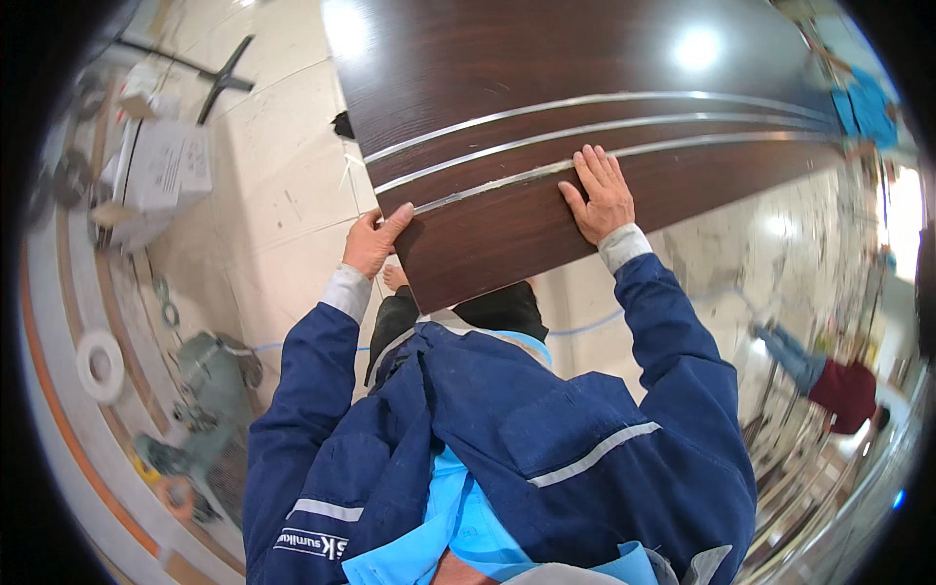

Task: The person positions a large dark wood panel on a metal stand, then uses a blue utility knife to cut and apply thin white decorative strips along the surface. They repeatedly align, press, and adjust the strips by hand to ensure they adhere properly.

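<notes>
Past the jacket, left hand, fingertips hidden, clasps board; right hand lies flat.

Glossy dark-brown wood-grain panel: far side cut off at view's top. Bare left hand: fingertips hidden from me at panel edge. Blue-shirted co-worker, far right: blurred.

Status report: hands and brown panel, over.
Left hand at left edge of brown panel, thumb on top. Right hand open across nearest silver strip. No obstruction visible at either hand.
</notes>
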`<state>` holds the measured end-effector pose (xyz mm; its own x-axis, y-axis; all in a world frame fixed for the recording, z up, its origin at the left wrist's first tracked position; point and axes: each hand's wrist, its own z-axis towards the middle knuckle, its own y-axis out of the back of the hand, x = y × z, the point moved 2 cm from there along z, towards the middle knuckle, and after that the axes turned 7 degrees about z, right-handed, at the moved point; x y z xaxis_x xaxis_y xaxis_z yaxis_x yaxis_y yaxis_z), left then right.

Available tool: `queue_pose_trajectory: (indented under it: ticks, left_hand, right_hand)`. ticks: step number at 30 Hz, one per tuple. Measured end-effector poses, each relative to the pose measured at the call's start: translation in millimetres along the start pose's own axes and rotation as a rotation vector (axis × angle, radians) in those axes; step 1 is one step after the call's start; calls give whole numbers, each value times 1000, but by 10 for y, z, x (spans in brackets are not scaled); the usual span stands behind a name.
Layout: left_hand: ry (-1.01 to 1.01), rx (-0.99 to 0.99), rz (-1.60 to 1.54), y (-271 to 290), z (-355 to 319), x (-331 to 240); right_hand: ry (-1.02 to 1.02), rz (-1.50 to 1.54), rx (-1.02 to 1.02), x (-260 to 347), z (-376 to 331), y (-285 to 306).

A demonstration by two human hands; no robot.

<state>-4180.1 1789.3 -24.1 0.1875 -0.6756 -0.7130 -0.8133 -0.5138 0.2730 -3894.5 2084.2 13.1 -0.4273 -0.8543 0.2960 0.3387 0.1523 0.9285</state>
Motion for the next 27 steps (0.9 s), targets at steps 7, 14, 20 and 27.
queue_pose_trajectory:
  ticks: [7, 14, 20, 27]
  left_hand:
    - [-62, 264, 167, 237, 71, -379]
    - [-122, 257, 480, 342, 29, -623]
    - [4, 630, 425, 520, 112, -839]
    - [215, 1186, 579, 1196, 1227, -1321]
  right_hand:
    - [-559, -41, -83, 707, 224, -180]
    - [-695, -14, -198, 942, 312, -69]
    - [-784, -93, -282, 1336, 433, -62]
    - [-913, -67, -288, 2508, 643, -316]
